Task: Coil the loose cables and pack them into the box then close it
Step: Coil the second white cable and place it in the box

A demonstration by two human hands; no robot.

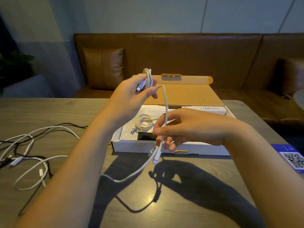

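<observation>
A white USB-C cable (pixel 165 106) hangs in the air above the tabletop (pixel 189 186), partly wound. Its finished loops sit in the grip of the left hand (pixel 131 94), whose fingers curl round the bundle with one plug poking out below them. From there the cable arcs over and drops to the right hand (pixel 181 127), which pinches it between thumb and fingers; below that hand a slack loop sags toward the tabletop and rises again to the other plug just under the fingers.

Behind the hands lies the open white cardboard box (pixel 131 146), lid flap tipped back, its brown inside showing. Inside rest a coiled cream cable (pixel 143 122), printed sheets and a dark flat item.

At the left, loose white and black cables (pixel 31 155) lie tangled on the grey wood-grain tabletop. A blue card with a QR code (pixel 292 159) lies at the right edge. Beyond the table stand a brown leather bench seat (pixel 197 55) with cushions and a pale grey wall; light is dim, and the arms cast hard shadows.
</observation>
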